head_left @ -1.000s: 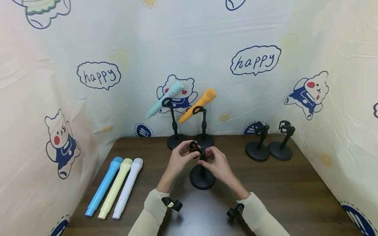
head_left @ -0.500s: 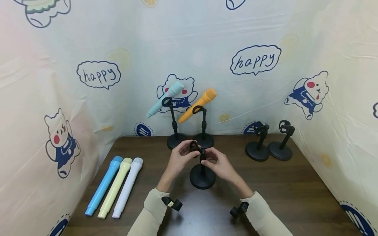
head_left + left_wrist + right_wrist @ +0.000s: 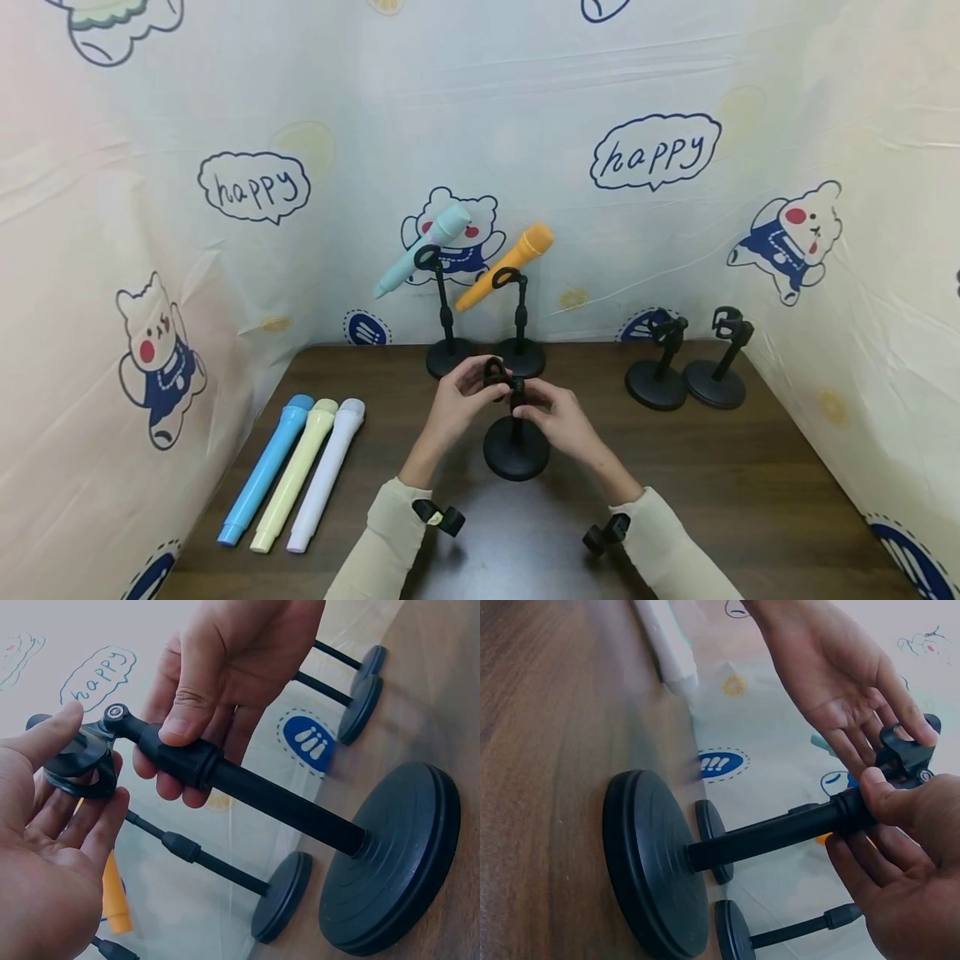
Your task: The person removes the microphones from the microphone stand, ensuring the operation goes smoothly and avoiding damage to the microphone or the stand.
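Observation:
A black desktop microphone stand (image 3: pixel 516 450) with a round base stands on the table between both hands. My left hand (image 3: pixel 455 406) holds the clip (image 3: pixel 79 761) at its top, thumb on one side and fingers on the other. The right hand (image 3: pixel 558 421) grips the collar (image 3: pixel 176 754) of the pole just below the clip's joint, as the left wrist view shows. In the right wrist view the pole (image 3: pixel 780 838) runs down from the right hand's fingers to the base (image 3: pixel 656 862).
Behind stand two more stands, bearing a light teal microphone (image 3: pixel 420 254) and an orange microphone (image 3: pixel 506 267). Two stands without microphones (image 3: pixel 654 383) are at the back right. Blue (image 3: pixel 266 471), yellow (image 3: pixel 294 475) and white (image 3: pixel 326 475) microphones lie at the left. A printed cloth (image 3: pixel 480 100) encloses the table.
The right hand has shifted slightly to the right, its thumb now a little higher on the pole. My left hand keeps its hold on the clip, and the stand stays in place.

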Tool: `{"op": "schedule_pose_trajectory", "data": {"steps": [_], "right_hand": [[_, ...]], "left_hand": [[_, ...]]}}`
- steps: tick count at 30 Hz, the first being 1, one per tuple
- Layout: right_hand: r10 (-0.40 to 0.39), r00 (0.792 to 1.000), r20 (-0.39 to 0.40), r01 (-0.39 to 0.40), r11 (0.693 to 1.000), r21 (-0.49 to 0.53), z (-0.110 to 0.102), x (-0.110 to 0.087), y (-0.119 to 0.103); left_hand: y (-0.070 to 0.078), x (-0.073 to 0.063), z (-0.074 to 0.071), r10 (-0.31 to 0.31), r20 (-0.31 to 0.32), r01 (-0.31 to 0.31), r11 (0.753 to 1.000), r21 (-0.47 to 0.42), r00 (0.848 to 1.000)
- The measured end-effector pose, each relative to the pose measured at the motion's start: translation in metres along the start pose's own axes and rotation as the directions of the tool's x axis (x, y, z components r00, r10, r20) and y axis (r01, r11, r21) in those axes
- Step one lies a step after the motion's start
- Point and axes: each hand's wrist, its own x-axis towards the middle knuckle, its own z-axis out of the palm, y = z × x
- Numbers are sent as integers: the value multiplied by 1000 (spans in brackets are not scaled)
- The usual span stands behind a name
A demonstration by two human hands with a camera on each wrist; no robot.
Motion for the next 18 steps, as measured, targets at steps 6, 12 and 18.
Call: {"op": "schedule_pose_trajectory", "data": {"steps": [6, 12, 18], "right_hand": [[-1, 997, -82, -3, 999, -48, 6, -1, -2], [54, 987, -152, -60, 998, -36, 10, -1, -6], [76, 974, -212, -89, 995, -53, 13, -2, -10]], "left_hand": [[-1, 0, 0, 8, -2, -8, 1000, -5, 1000], [1, -1, 2, 2, -4, -2, 1000, -8, 1000], [1, -2, 2, 11, -13, -11, 1000, 3, 1000]]}}
